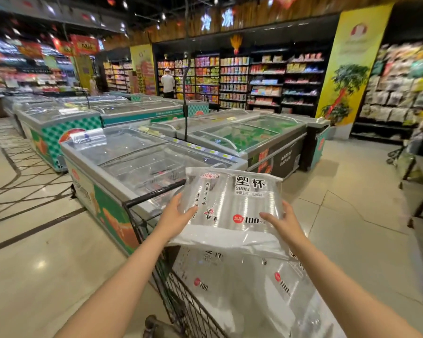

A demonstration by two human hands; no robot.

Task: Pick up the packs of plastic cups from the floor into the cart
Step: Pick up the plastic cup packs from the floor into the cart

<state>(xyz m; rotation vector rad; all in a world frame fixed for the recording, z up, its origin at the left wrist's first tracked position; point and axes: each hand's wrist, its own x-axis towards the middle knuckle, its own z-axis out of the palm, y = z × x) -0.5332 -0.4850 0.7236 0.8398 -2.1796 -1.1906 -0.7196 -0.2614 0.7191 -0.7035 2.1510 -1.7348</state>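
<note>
Supermarket aisle, chest freezers (142, 154) at 11 o'clock, shelves behind blurred. Both hands hold one pack of plastic cups (232, 206) above the cart (171, 293): left hand (175, 217) and right hand (285, 224), fingers curled on its lower edges, fingertips partly hidden behind film. More packs (249, 291) lie in cart; count unclear, frame cuts them off.

The pack of cups (232, 206) I'm holding is clear, glossy plastic film with crinkled white edges, and the packs below (242, 289) shine the same way. My cart (171, 284) is dark metal wire, fairly matt. The floor (47, 252) is polished tile, and the freezer lids (122, 147) are smooth glass.
</note>
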